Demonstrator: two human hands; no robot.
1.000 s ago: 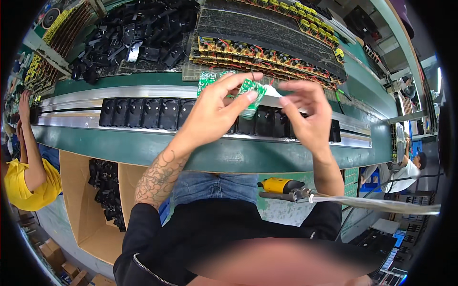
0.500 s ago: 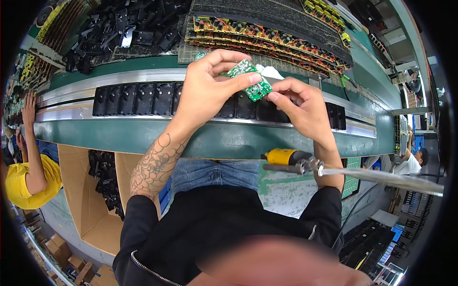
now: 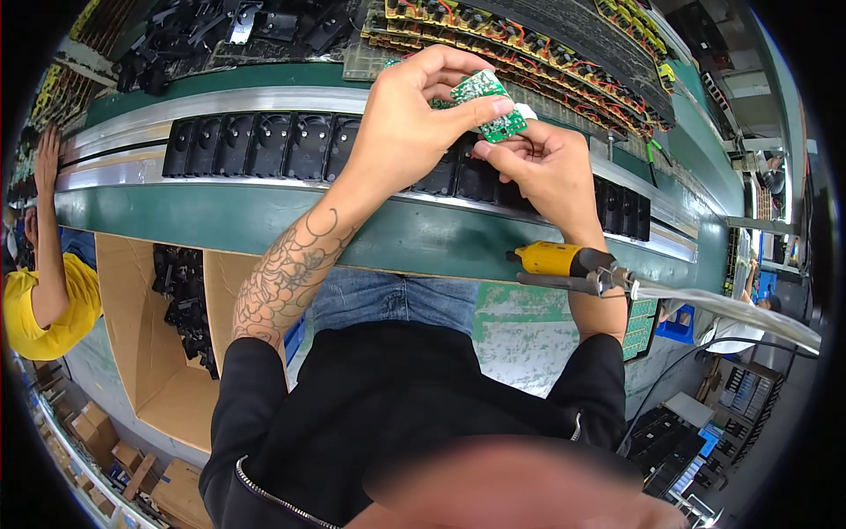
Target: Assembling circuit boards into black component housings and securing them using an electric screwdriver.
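My left hand (image 3: pixel 423 106) is closed on a small green circuit board (image 3: pixel 492 108), thumb across its face and fingers behind it. The board is tilted, with its soldered side showing. Just below its lower right corner, my right hand (image 3: pixel 548 163) has thumb and index finger pinched together. Whatever is between those fingertips is too small to make out. A white part (image 3: pixel 526 112) shows behind the board. Beneath both hands runs a row of black plastic housings (image 3: pixel 275 145) set in a metal rail (image 3: pixel 123 161).
A yellow and black tool (image 3: pixel 557 261) hangs over my right forearm. Stacked trays of yellow boards (image 3: pixel 520 44) with red wires stand beyond; loose black parts (image 3: pixel 304 31) lie far left. A cardboard box (image 3: pixel 132 353) stands below the bench. Another person's arm (image 3: pixel 48 220) is at left.
Both hands and the board have moved slightly away from me and the board a little right. My right fingertips have slipped from the board's corner to just below it.
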